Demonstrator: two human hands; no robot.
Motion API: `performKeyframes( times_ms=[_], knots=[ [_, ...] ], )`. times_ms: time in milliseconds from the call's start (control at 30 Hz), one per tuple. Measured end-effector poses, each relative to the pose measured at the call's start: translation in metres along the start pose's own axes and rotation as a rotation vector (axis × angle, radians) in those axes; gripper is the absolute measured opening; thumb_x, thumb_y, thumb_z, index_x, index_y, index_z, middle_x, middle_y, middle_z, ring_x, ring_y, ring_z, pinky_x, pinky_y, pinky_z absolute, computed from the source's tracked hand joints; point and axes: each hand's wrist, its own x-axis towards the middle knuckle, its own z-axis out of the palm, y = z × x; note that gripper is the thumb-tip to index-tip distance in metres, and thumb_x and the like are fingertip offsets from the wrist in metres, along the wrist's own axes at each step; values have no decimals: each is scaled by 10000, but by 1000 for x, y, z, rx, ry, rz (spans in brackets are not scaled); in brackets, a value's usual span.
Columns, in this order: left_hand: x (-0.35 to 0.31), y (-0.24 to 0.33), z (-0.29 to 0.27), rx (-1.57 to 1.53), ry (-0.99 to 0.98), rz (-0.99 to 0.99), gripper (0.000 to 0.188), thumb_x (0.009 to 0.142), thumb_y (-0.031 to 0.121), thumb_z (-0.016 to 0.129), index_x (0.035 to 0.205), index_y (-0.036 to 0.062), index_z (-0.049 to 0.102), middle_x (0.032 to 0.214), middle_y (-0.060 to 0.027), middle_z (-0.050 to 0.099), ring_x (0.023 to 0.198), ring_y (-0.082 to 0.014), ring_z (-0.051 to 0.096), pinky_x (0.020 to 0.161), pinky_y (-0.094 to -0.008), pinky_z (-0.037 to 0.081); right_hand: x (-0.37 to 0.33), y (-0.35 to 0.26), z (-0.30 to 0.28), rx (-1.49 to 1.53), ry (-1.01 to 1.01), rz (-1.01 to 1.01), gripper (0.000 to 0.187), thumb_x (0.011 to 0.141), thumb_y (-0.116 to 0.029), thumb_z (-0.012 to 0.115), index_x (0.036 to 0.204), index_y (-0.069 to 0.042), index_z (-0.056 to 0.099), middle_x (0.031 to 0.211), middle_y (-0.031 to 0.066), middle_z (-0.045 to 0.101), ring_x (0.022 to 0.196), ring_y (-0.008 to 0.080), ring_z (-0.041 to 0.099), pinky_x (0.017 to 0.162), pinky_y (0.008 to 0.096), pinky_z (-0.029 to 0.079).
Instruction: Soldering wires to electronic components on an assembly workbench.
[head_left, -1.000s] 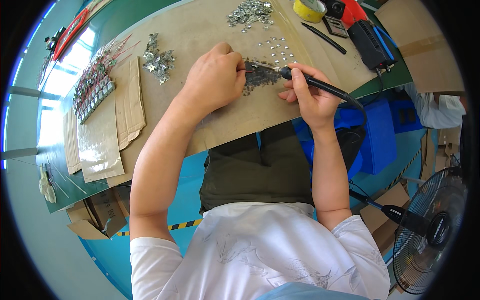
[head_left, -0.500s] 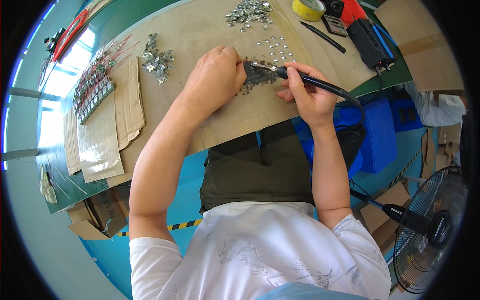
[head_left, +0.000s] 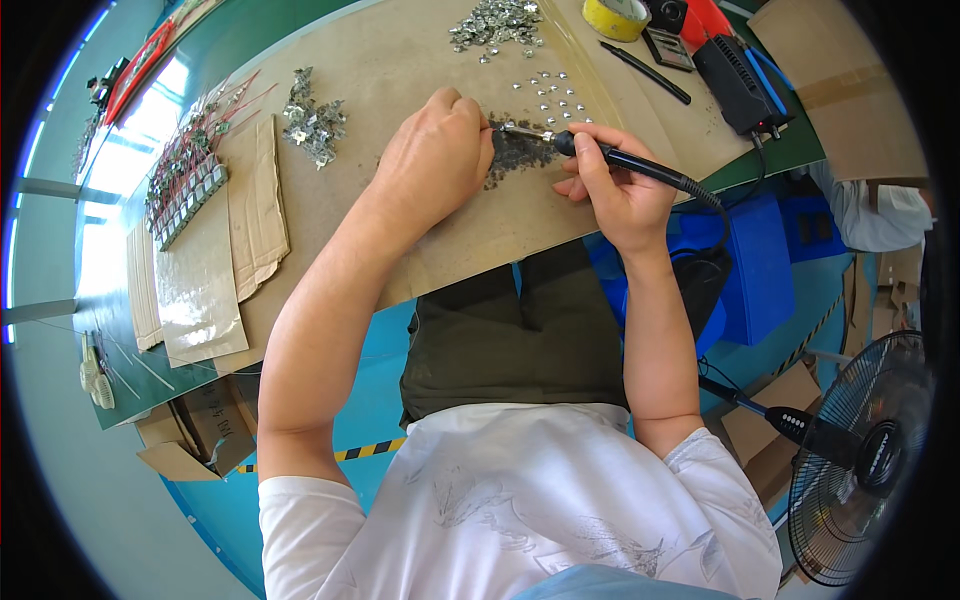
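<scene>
From afar I see the right hand gripping the soldering iron pen-like, probably for steadiness, toward nine o'clock, beside the closed left hand, contents hidden.

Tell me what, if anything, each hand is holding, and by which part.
The right hand holds a soldering iron by its black handle, near the front. Whether the left hand holds anything cannot be told.

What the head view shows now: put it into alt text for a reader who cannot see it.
A person's right grip holds a black corded soldering iron, its metal tip near the closed left grip, by a dark speckled patch on a brown-covered bench. Small silvery parts lie farther back, with red-wired parts toward the left.
</scene>
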Motion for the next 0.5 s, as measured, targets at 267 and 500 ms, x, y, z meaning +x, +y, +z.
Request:
performKeyframes(
  times_ms=[267, 500],
  knots=[
    [1, 0, 2, 24, -11, 18, 133, 912, 137, 695, 945, 7, 696, 1005, -176, 660, 944, -401, 663, 860, -462, 546, 0, 0, 0, 3, 2, 9, 205, 977, -111, 727, 1127, 29, 731, 771, 52, 691, 600, 67, 636, 575, 244, 591],
    [2, 0, 3, 26, -4, 35, 131, 917, 137, 696, 942, 9, 698, 997, -171, 654, 935, -399, 664, 848, -461, 548, 0, 0, 0, 5, 2, 10, 205, 978, -115, 727, 1126, 26, 732, 771, 49, 693, 603, 63, 638, 581, 241, 595]
  ],
)
